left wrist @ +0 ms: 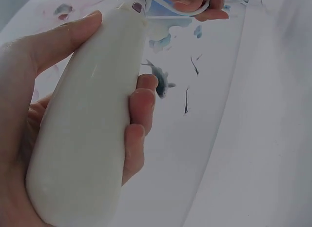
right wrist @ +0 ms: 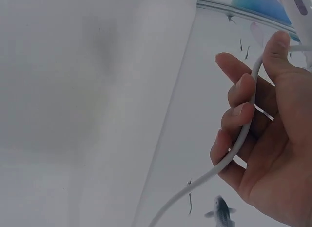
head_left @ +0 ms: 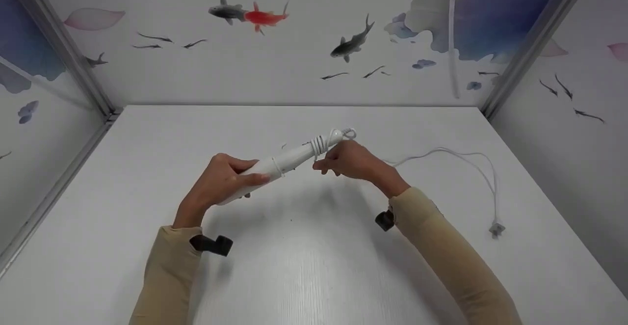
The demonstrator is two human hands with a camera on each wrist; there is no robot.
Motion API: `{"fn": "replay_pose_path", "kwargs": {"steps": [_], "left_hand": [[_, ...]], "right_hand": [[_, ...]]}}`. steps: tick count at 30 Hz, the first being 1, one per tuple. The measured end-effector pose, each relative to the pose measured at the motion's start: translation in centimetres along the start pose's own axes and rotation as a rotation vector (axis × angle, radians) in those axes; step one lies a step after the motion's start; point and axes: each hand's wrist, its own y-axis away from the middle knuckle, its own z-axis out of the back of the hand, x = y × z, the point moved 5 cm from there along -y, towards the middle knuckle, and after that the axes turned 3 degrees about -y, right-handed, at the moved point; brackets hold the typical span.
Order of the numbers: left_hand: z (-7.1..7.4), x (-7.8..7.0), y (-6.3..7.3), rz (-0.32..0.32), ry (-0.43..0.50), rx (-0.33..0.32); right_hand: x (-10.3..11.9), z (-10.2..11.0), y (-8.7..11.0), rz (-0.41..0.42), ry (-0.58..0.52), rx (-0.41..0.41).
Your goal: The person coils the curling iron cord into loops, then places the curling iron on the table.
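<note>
While a white wall (head_left: 274, 74) painted with fish (head_left: 352, 44) stands far back, a wide white table (head_left: 294, 281) spreads below. Above its middle slants a long white tool (head_left: 293, 158), and the left hand (head_left: 223, 178) has its grip wrapped round its near end. The right hand (head_left: 352, 160) has its grip curled round a white cord (right wrist: 214, 171). A plug (head_left: 497, 229) lies at the right.

We wear long sleeves of a sandy tan cloth, and both the left sleeve (head_left: 167, 276) and the right sleeve (head_left: 451, 251) look plain, softly creased, and reach down to the wrist. At our left cuff sits a black wrist mount (head_left: 212, 245), a slim piece ending in a blocky head; by our right cuff we see a second black mount (head_left: 384, 220), compact and chunky. Our left grip (head_left: 226, 180) and right grip (head_left: 351, 160) are bare, with short nails.
</note>
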Motion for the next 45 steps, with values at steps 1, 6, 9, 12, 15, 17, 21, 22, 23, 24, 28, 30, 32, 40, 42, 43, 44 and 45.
{"fn": "replay_pose_path", "kwargs": {"steps": [1, 6, 9, 12, 15, 17, 21, 22, 23, 24, 28, 30, 32, 40, 42, 43, 44, 45], "left_hand": [[-0.1, 0.0, 0.0, 0.001, -0.002, 0.009], [-0.3, 0.0, -0.1, 0.01, -0.027, 0.032], [-0.5, -0.1, -0.1, -0.006, -0.042, 0.049], [-0.7, -0.2, 0.0, -0.032, -0.043, 0.066], [-0.9, -0.2, 0.0, -0.052, -0.038, 0.081], [-1.1, -0.2, 0.0, -0.055, -0.04, 0.092], [-1.8, 0.0, -0.1, -0.034, -0.047, 0.125], [-2.1, 0.0, -0.2, -0.026, -0.051, 0.136], [-2.3, 0.0, -0.3, -0.016, -0.054, 0.145], [-2.5, 0.1, -0.3, -0.006, -0.059, 0.153], [-2.9, 0.1, -0.4, 0.034, -0.064, 0.163], [-3.0, 0.1, -0.5, 0.046, -0.06, 0.16], [-3.0, 0.1, -0.4, 0.05, -0.06, 0.162], [-3.0, 0.3, -0.6, 0.084, -0.079, 0.149], [-2.9, 0.4, -0.6, 0.09, -0.087, 0.143], [-2.9, 0.5, -0.6, 0.095, -0.091, 0.14], [-2.8, 0.5, -0.6, 0.1, -0.094, 0.138], [-2.8, 0.6, -0.7, 0.104, -0.099, 0.135]], "right_hand": [[-0.1, 0.0, -0.2, 0.006, -0.02, 0.012], [0.0, 0.4, -1.0, 0.068, -0.059, 0.047], [0.0, 1.2, -1.1, 0.117, -0.056, 0.033], [0.1, 2.1, -1.3, 0.205, 0.038, 0.0], [0.1, 2.9, -1.4, 0.245, 0.144, -0.032], [-0.2, 3.2, -1.6, 0.193, 0.123, -0.024], [-0.5, 3.5, -1.6, 0.078, 0.009, 0.014], [-0.4, 3.6, -1.6, 0.062, -0.004, 0.023], [-0.3, 3.6, -1.6, 0.058, 0.0, 0.03], [-0.1, 3.7, -1.5, 0.059, 0.011, 0.035], [0.8, 4.0, -1.3, 0.075, 0.064, 0.03], [1.4, 4.2, -1.2, 0.079, 0.079, 0.016], [2.0, 4.3, -1.0, 0.082, 0.087, 0.0], [4.1, 4.5, -0.2, 0.15, 0.137, -0.072], [4.6, 4.6, 0.1, 0.151, 0.165, -0.098], [4.7, 4.6, 0.2, 0.149, 0.181, -0.107], [4.9, 4.6, 0.3, 0.148, 0.2, -0.115], [5.0, 4.6, 0.5, 0.148, 0.218, -0.122]]}}
